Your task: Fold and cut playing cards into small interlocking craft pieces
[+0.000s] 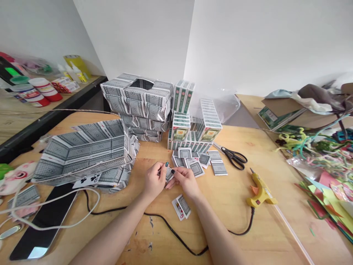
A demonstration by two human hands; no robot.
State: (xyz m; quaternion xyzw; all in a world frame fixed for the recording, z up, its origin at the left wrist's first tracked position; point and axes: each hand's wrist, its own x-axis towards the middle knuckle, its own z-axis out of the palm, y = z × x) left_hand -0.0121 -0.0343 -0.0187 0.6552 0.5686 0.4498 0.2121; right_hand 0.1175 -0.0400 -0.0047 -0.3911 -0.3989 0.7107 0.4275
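Between my two hands, over the middle of the table, is a playing card [167,174] with a patterned grey back. My left hand [154,178] pinches its left side. My right hand [185,180] grips its right side, thumb on top. Whether it is one card or more, I cannot tell. Just below my right hand lie two overlapping playing cards [182,207], one face up. A loose pile of cards [193,162] sits beyond my hands, with joined cards [218,163] to its right. On the left rests an open box built from cards [82,151].
Card-covered boxes [138,99] are stacked at the back, beside packs of cards [183,129]. Scissors [234,158] and a yellow glue gun [260,191] lie right; its black cable [171,228] crosses under my arms. A black phone-like slab [44,221] and a white cord [68,226] lie left.
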